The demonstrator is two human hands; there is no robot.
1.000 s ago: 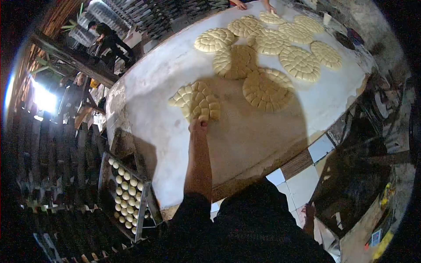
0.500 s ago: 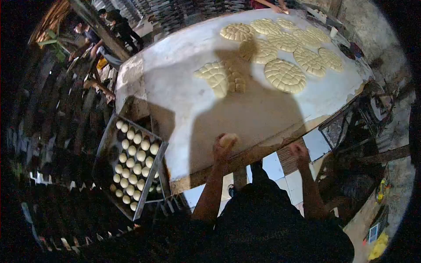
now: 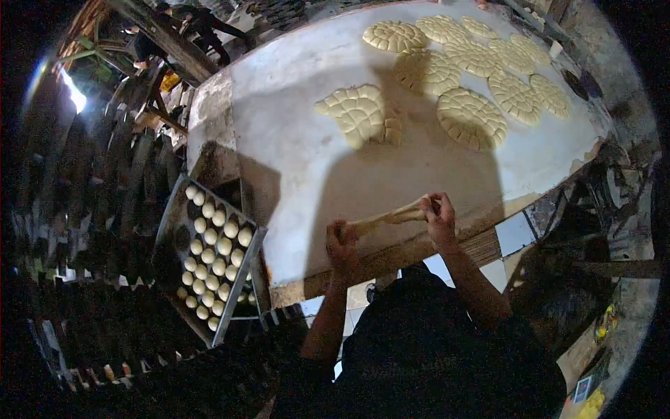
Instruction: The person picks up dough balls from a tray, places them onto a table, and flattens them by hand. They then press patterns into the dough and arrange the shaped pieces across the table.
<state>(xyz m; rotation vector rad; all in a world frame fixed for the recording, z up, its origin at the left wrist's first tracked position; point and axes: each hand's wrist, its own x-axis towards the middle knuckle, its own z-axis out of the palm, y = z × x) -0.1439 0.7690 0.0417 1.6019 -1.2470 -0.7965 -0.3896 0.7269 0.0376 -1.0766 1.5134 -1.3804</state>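
A strip of dough (image 3: 387,218) is stretched between my two hands over the near edge of the table. My left hand (image 3: 343,246) is closed on its left end, and my right hand (image 3: 440,218) pinches the right end, a little higher. Beyond them, a partial patch of dough pieces (image 3: 354,114) lies on the tabletop, its right part in my shadow. Farther right sits a round of scored or joined dough pieces (image 3: 472,119), with several similar rounds behind it.
The pale table (image 3: 279,126) has a worn wooden near edge. At its left, a dark metal tray (image 3: 239,283) holds several rows of round dough balls (image 3: 224,246). Wooden posts and another person (image 3: 202,31) are at the upper left.
The dough was a compact lump in my left hand; now it is drawn out into a strip. My right hand has come up from beside the table edge and grips the other end.
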